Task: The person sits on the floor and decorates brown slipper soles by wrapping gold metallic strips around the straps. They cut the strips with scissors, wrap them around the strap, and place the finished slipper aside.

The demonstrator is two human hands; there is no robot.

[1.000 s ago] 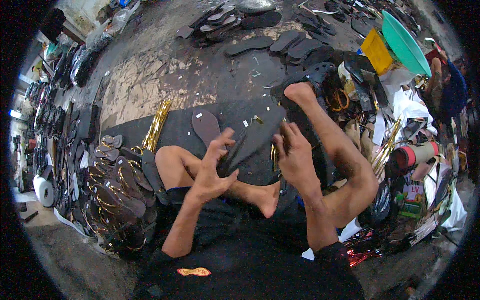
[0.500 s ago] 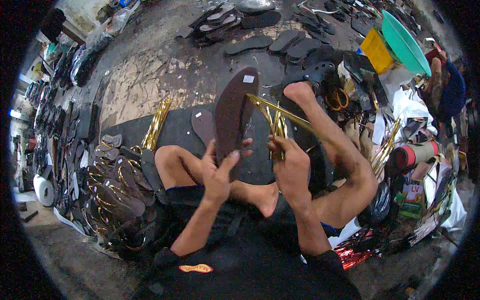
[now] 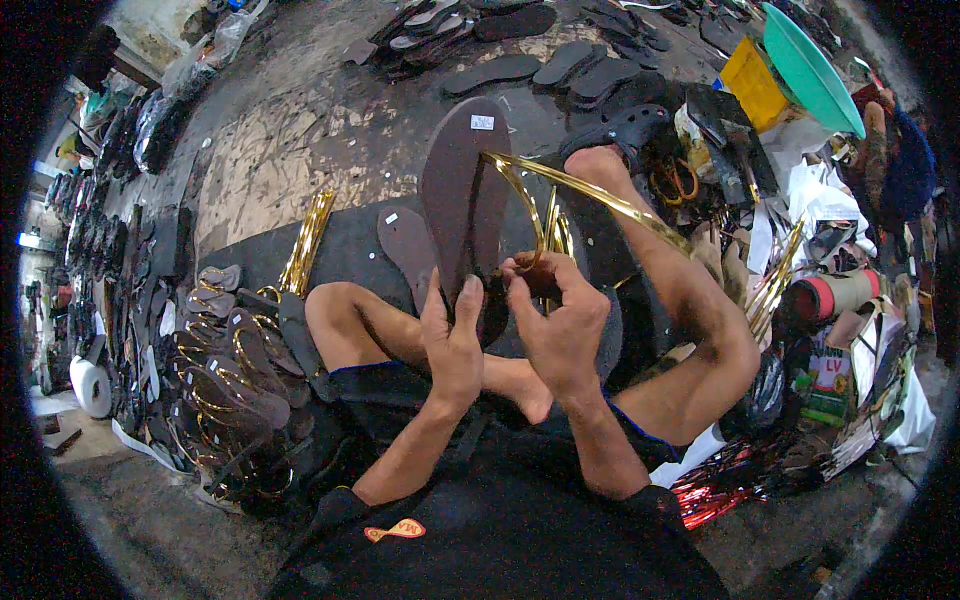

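A dark brown flip-flop sole (image 3: 462, 190) with a small white sticker is held upright by my left hand (image 3: 452, 345), its fingers and thumb closed round the lower end. A shiny gold strap (image 3: 590, 190) comes off the sole's upper part; one arm stretches right across my leg, the other curves down. My right hand (image 3: 562, 325) pinches the end of that curved arm close to the sole's lower right edge. The fingers partly hide the strap's tip, so I cannot tell whether it enters the sole. Behind the held one lies another brown sole (image 3: 404, 245).
Gold straps (image 3: 308, 242) lie bundled at the left. Finished-looking gold-strapped sandals (image 3: 235, 385) are heaped by my left knee. Dark soles (image 3: 490, 73) lie farther off. At the right are orange-handled scissors (image 3: 675, 182), a green basin (image 3: 812, 75) and a red-ended roll (image 3: 815, 297).
The sole has moved slightly up and left. My right hand has come left to the sole's edge, and the strap arm in its fingers now bends in a curve.
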